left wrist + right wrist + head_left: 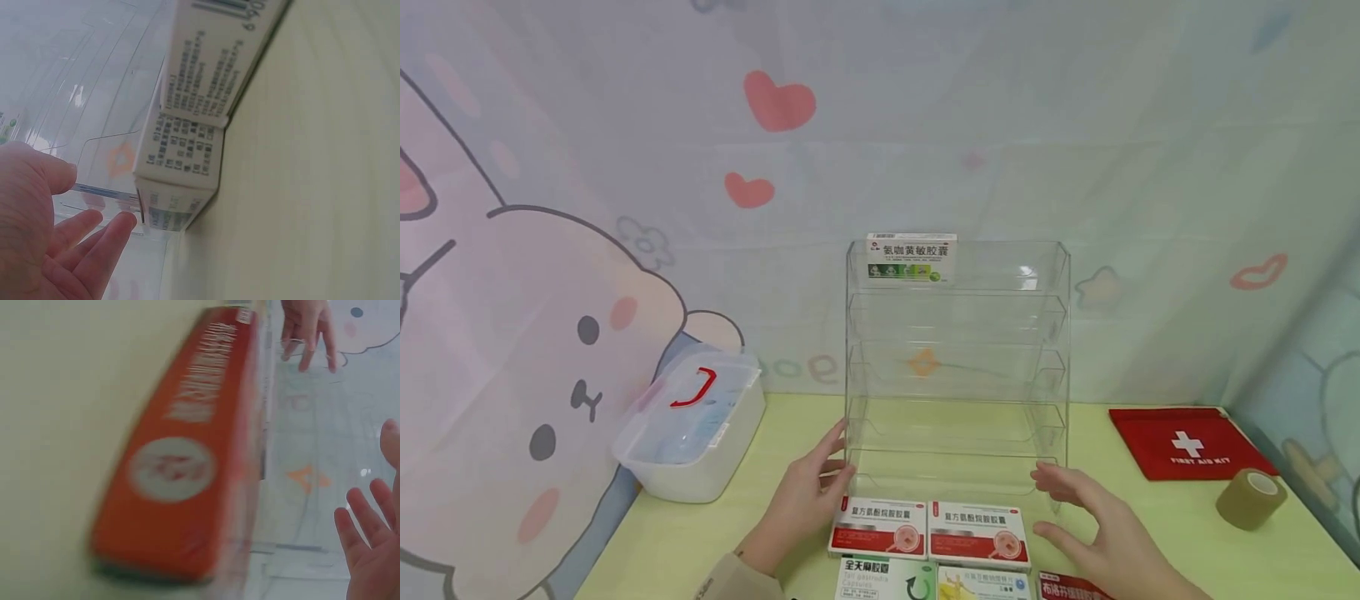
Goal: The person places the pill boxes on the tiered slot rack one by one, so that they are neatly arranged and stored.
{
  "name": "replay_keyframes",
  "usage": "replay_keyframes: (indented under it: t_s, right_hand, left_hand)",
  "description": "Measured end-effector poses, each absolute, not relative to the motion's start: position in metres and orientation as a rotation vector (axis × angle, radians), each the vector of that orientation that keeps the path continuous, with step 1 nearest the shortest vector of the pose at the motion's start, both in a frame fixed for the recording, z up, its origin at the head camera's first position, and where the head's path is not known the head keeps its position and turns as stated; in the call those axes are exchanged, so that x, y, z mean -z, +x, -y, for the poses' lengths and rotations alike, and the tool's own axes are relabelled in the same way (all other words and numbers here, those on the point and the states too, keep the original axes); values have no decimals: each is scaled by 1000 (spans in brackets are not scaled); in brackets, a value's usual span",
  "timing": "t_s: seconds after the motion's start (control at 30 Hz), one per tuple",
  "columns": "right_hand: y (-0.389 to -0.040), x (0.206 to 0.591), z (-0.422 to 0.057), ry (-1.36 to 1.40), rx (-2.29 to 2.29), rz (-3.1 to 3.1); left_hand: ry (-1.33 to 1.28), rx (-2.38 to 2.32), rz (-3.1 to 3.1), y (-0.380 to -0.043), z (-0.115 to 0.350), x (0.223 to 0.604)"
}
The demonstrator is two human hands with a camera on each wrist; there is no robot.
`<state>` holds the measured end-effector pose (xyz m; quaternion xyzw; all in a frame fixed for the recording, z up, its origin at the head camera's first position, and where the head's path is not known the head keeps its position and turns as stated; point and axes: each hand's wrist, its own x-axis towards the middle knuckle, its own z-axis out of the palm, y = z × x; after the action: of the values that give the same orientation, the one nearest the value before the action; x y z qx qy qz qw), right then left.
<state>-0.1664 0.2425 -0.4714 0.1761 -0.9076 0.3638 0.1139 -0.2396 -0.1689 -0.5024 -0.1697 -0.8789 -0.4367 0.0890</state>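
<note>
A clear tiered display rack (958,425) stands upright in the middle of the table. At its lower left side is my left hand (808,492), thumb and fingers spread around the side edge; whether they press on it is unclear. My right hand (1097,521) is by the lower right side, fingers apart and holding nothing. In front of the rack lie two red-and-white medicine boxes (878,527). Nearer are a green-and-white capsule box (883,579), a yellow-and-white box (981,583) and a red medicine box (181,444). One white-and-green medicine box (912,260) stands in the top tier, at left.
A white lidded bin (700,433) with a red handle sits at left. To the right lie a red first aid pouch (1191,446) and a brown bandage roll (1250,500). A printed cloth backdrop (962,108) hangs behind the table (797,412).
</note>
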Motion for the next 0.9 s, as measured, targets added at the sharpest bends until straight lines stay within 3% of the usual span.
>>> replay_keyframes:
  t_s: [0.3, 0.67, 0.9]
  right_hand:
    - [-156, 484, -281, 329, -1516, 3048]
    - [-157, 510, -324, 620, -1516, 3156]
    - [-156, 521, -336, 601, -1472, 3246]
  left_hand:
    - [-485, 1267, 2625, -239, 169, 502]
    - [-461, 1259, 2648, -239, 167, 501]
    - [-458, 1257, 2656, -239, 167, 502]
